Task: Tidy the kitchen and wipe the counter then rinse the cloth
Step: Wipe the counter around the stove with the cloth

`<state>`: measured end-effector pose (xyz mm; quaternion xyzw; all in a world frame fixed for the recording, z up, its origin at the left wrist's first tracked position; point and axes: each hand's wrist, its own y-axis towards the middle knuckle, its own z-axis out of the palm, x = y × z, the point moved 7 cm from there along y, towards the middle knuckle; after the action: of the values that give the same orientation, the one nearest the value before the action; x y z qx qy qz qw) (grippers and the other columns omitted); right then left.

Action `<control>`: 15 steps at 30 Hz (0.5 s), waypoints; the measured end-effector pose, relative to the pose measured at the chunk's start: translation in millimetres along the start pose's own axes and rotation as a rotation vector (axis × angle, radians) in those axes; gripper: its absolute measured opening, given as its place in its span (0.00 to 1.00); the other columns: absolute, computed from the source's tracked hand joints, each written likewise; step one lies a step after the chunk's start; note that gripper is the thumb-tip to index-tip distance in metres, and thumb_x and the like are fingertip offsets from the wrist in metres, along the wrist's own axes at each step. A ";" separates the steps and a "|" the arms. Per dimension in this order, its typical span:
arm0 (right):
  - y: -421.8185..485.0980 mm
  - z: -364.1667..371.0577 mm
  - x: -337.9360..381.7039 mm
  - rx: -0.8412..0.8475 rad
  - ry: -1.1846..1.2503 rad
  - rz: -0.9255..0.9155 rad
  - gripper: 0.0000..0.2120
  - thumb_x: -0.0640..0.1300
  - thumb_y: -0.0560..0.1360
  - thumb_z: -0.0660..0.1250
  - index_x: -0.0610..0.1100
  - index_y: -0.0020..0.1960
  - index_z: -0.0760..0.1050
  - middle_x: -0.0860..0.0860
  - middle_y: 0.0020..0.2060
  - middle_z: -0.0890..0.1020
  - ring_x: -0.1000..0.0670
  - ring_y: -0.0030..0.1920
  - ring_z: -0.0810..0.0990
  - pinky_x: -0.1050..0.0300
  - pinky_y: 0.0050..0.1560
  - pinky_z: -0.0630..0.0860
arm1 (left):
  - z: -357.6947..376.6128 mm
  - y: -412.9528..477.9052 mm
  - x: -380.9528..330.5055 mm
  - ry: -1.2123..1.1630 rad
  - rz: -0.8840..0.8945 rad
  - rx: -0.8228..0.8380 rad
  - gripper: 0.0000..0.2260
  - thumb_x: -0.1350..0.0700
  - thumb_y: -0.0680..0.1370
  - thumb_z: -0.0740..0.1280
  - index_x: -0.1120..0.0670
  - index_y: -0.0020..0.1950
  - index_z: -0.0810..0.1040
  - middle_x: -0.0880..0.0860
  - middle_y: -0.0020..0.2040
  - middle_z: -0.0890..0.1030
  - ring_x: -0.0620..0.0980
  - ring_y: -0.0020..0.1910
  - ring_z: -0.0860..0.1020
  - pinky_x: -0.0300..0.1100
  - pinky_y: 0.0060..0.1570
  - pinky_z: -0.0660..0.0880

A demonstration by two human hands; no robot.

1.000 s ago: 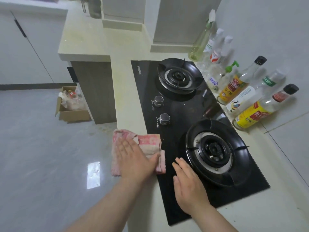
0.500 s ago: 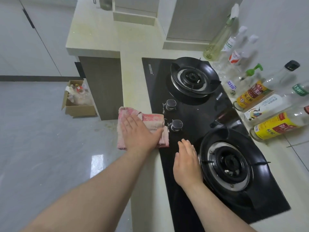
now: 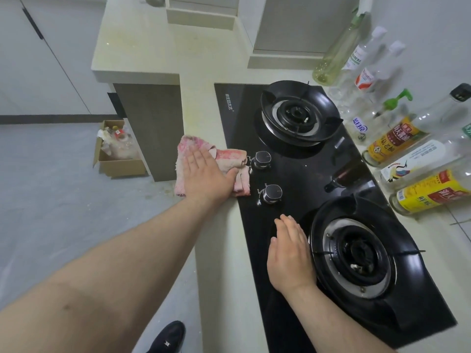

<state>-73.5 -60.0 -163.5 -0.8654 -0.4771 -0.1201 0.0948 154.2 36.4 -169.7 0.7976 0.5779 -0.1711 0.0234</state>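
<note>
A pink and white cloth (image 3: 229, 159) lies folded on the cream counter (image 3: 201, 110) strip, at the left edge of the black glass hob (image 3: 300, 174). My left hand (image 3: 206, 174) presses flat on the cloth with straight fingers, beside the upper of two control knobs (image 3: 262, 159). My right hand (image 3: 290, 253) rests flat on the hob glass, just left of the near burner (image 3: 359, 253), below the lower knob (image 3: 272, 193).
Several sauce and oil bottles (image 3: 392, 141) stand along the right wall beside the hob. A far burner (image 3: 295, 115) sits behind the knobs. A cardboard box (image 3: 119, 159) of rubbish stands on the grey floor at left. My shoe (image 3: 168, 337) shows at the bottom.
My left hand has pushed the cloth along the counter strip away from me, from beside the near burner to beside the upper knob. My right hand has stayed flat on the hob.
</note>
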 end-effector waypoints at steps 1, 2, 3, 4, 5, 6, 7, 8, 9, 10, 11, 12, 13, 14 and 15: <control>-0.1 -0.6 0.6 -0.004 0.004 -0.001 0.22 0.40 0.81 0.55 0.41 0.74 0.65 0.47 0.75 0.64 0.50 0.77 0.57 0.56 0.78 0.47 | 0.5 -2.8 1.1 0.011 0.010 0.006 0.43 0.32 0.78 0.49 0.63 0.79 0.43 0.65 0.79 0.43 0.60 0.79 0.42 0.53 0.77 0.40; 0.0 -1.3 0.6 -0.010 0.008 -0.003 0.21 0.40 0.81 0.56 0.40 0.74 0.65 0.47 0.75 0.65 0.49 0.77 0.58 0.56 0.78 0.48 | 1.4 -6.9 1.7 0.016 0.016 0.013 0.42 0.34 0.78 0.49 0.63 0.79 0.42 0.65 0.79 0.42 0.60 0.79 0.42 0.53 0.77 0.41; 0.0 -1.6 0.8 -0.013 0.009 -0.003 0.21 0.39 0.81 0.56 0.40 0.74 0.66 0.46 0.75 0.65 0.49 0.77 0.58 0.55 0.78 0.49 | 2.2 -12.5 2.1 0.018 0.021 0.022 0.41 0.35 0.79 0.49 0.64 0.79 0.42 0.65 0.79 0.42 0.60 0.79 0.42 0.53 0.77 0.41; -0.1 -0.9 0.6 -0.014 0.007 -0.003 0.21 0.39 0.81 0.57 0.40 0.73 0.66 0.46 0.74 0.66 0.48 0.77 0.59 0.55 0.78 0.50 | 3.2 -19.8 2.3 0.014 0.022 0.029 0.40 0.37 0.79 0.50 0.64 0.79 0.42 0.65 0.79 0.42 0.60 0.79 0.41 0.53 0.77 0.40; 0.1 0.0 0.3 -0.019 0.004 -0.005 0.21 0.39 0.80 0.57 0.39 0.72 0.67 0.45 0.74 0.67 0.47 0.76 0.60 0.54 0.78 0.51 | 4.3 -28.1 2.5 0.007 0.018 0.035 0.39 0.39 0.80 0.51 0.64 0.79 0.42 0.65 0.79 0.41 0.60 0.79 0.41 0.53 0.77 0.40; 0.0 0.5 0.2 -0.029 0.005 -0.006 0.20 0.38 0.80 0.57 0.38 0.71 0.68 0.44 0.73 0.68 0.46 0.76 0.62 0.52 0.78 0.53 | 4.9 -37.1 2.5 -0.001 0.011 0.041 0.39 0.40 0.80 0.51 0.64 0.78 0.41 0.65 0.79 0.41 0.60 0.79 0.41 0.53 0.77 0.40; -0.1 0.4 -0.1 -0.041 0.006 -0.008 0.20 0.38 0.79 0.57 0.38 0.70 0.69 0.44 0.72 0.70 0.45 0.75 0.63 0.51 0.77 0.55 | 6.6 -46.2 2.9 -0.011 -0.001 0.044 0.38 0.41 0.79 0.52 0.64 0.78 0.41 0.65 0.79 0.41 0.60 0.79 0.41 0.53 0.77 0.40; 0.1 -0.1 0.2 -0.051 0.005 -0.011 0.20 0.38 0.79 0.57 0.38 0.70 0.70 0.43 0.72 0.70 0.45 0.75 0.64 0.50 0.77 0.56 | 7.9 -55.5 3.7 -0.020 -0.014 0.040 0.38 0.41 0.79 0.52 0.64 0.78 0.40 0.65 0.79 0.41 0.60 0.79 0.40 0.53 0.77 0.39; -0.2 -0.5 0.7 -0.055 0.005 -0.011 0.20 0.38 0.79 0.58 0.38 0.70 0.70 0.43 0.71 0.71 0.45 0.75 0.64 0.49 0.77 0.56 | 9.7 -65.2 4.7 -0.027 -0.025 0.039 0.39 0.42 0.79 0.52 0.63 0.78 0.40 0.65 0.79 0.40 0.60 0.79 0.40 0.53 0.77 0.39; -0.2 -0.7 1.2 -0.054 0.007 -0.010 0.20 0.38 0.79 0.59 0.37 0.70 0.70 0.43 0.71 0.70 0.44 0.75 0.64 0.49 0.77 0.56 | 12.4 -74.5 5.3 -0.038 -0.030 0.041 0.39 0.41 0.79 0.52 0.63 0.78 0.39 0.65 0.79 0.40 0.60 0.78 0.40 0.53 0.77 0.39; -0.6 -0.9 1.6 -0.054 0.008 -0.009 0.20 0.37 0.78 0.59 0.37 0.70 0.70 0.43 0.71 0.70 0.44 0.75 0.64 0.49 0.77 0.57 | 15.5 -83.1 5.6 -0.047 -0.032 0.045 0.39 0.41 0.79 0.52 0.63 0.78 0.38 0.65 0.78 0.39 0.61 0.78 0.39 0.53 0.77 0.39; -1.3 -1.4 1.9 -0.058 0.006 -0.009 0.20 0.37 0.78 0.60 0.37 0.70 0.70 0.42 0.71 0.71 0.44 0.74 0.65 0.49 0.77 0.57 | 18.0 -90.4 5.8 -0.047 -0.034 0.047 0.39 0.41 0.79 0.51 0.64 0.78 0.38 0.65 0.78 0.39 0.61 0.78 0.39 0.53 0.77 0.39; -1.6 -2.3 2.5 -0.064 0.003 -0.010 0.20 0.37 0.78 0.60 0.37 0.70 0.70 0.42 0.71 0.71 0.44 0.74 0.65 0.49 0.77 0.57 | 19.3 -95.3 6.2 -0.042 -0.040 0.043 0.40 0.40 0.79 0.52 0.64 0.78 0.38 0.65 0.78 0.40 0.61 0.78 0.40 0.53 0.77 0.39; -1.9 -2.8 2.9 -0.070 0.000 -0.010 0.20 0.36 0.78 0.61 0.37 0.69 0.71 0.42 0.71 0.71 0.43 0.74 0.66 0.49 0.77 0.57 | 19.5 -97.4 6.4 -0.039 -0.046 0.040 0.40 0.40 0.79 0.52 0.64 0.78 0.38 0.65 0.79 0.40 0.61 0.78 0.40 0.53 0.77 0.39; -2.1 -2.9 3.1 -0.073 -0.001 -0.010 0.20 0.36 0.78 0.61 0.37 0.69 0.71 0.42 0.71 0.72 0.43 0.74 0.66 0.49 0.76 0.58 | 19.3 -97.6 6.6 -0.039 -0.053 0.041 0.40 0.39 0.79 0.52 0.64 0.78 0.39 0.65 0.79 0.40 0.61 0.79 0.41 0.53 0.77 0.40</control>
<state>-74.0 -57.2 -159.7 -0.8661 -0.4766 -0.1375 0.0624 60.5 70.2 -174.1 0.7789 0.5945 -0.1991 0.0138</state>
